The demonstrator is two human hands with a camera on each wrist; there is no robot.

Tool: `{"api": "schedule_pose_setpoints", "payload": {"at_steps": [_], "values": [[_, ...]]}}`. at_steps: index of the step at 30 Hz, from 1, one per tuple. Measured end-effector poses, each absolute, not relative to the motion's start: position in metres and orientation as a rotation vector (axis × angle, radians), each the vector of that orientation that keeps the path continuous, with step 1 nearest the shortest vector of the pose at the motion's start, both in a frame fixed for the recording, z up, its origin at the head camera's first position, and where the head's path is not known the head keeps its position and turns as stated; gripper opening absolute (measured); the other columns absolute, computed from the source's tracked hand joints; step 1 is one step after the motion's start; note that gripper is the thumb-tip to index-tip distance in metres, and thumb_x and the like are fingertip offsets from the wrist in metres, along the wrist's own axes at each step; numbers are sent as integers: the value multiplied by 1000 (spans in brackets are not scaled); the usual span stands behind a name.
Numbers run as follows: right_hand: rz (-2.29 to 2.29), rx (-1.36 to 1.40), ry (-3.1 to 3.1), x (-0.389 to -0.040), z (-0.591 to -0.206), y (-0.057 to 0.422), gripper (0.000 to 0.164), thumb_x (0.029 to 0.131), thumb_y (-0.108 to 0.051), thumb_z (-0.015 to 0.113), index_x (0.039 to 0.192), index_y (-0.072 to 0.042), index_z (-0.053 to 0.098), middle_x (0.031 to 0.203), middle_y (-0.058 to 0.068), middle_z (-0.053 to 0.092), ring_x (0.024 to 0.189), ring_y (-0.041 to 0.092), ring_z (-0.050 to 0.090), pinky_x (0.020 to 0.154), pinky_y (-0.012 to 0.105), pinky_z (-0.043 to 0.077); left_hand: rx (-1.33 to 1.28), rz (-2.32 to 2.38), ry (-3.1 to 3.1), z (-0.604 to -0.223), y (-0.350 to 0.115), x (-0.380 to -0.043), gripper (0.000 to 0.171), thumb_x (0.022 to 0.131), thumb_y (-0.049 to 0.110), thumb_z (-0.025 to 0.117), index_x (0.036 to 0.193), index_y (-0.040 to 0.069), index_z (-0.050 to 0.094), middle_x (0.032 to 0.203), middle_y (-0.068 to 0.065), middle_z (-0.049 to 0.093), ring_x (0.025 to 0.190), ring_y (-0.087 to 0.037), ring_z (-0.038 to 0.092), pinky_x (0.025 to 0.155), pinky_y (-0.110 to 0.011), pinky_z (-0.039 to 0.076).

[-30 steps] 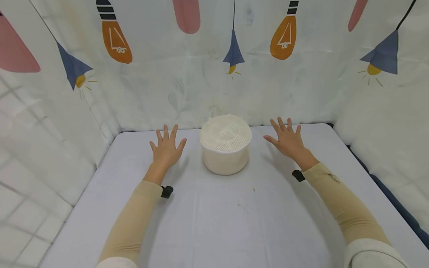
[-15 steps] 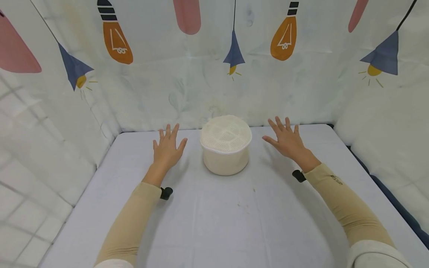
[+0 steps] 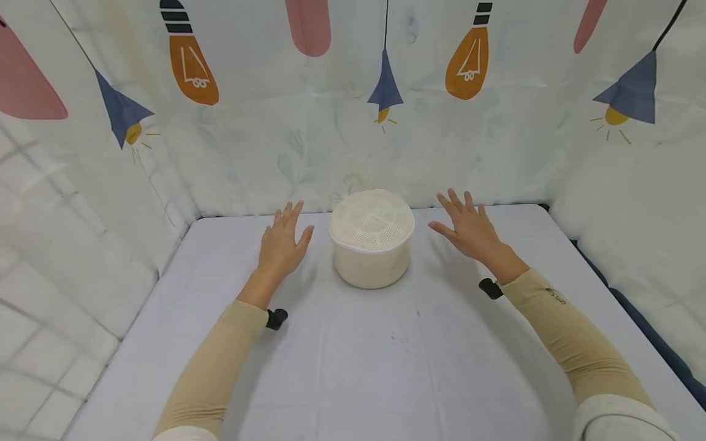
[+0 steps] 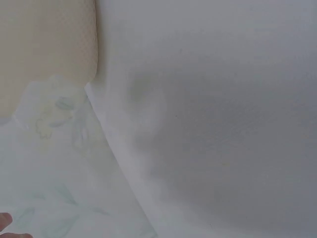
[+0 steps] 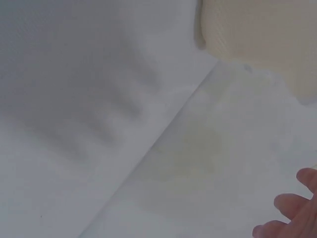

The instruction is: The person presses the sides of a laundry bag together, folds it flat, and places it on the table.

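Upright on the white table [image 3: 375,355] stands a cream, round, brimless cap [image 3: 371,226] with a flat mesh top. To its left my left hand [image 3: 280,245] hovers apart from it, fingers straight and thumb held out. On the other side my right hand [image 3: 471,233] is also raised, with spread fingers and nothing in them. Part of the cap [image 4: 44,44] fills a corner of the left wrist view, where two fingertips [image 4: 6,221] barely show. The right wrist view has the cap's side [image 5: 257,34] at the top and several fingers [image 5: 292,204] at lower right.
A white cloth wall [image 3: 242,153] printed with lamps and bulbs rises directly behind the table's back edge. Similar cloth hangs at the left [image 3: 55,245] and right [image 3: 634,202]. Small stains [image 3: 399,338] mark the table in front of the cap.
My left hand has shifted slightly right, towards the cap, its fingers drawing closer together. My right hand has moved a little left and away from me. The cap stays in place.
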State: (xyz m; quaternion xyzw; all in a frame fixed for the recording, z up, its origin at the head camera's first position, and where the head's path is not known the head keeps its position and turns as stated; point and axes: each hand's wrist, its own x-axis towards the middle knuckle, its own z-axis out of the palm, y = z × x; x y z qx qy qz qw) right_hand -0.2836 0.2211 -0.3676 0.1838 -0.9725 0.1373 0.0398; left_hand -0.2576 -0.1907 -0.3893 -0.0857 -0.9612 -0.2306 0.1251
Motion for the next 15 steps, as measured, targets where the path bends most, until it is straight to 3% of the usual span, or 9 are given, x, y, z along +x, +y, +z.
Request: {"api": "schedule_pose_setpoints", "payload": {"at_steps": [15], "values": [[612, 642, -2949, -277, -363, 200, 86, 104, -64, 41, 165, -8, 17, 169, 21, 8, 152, 50, 1, 118, 70, 6, -311, -833, -2684, -384, -175, -251, 61, 108, 35, 50, 163, 16, 30, 166, -14, 29, 150, -40, 28, 118, -59, 28]]}}
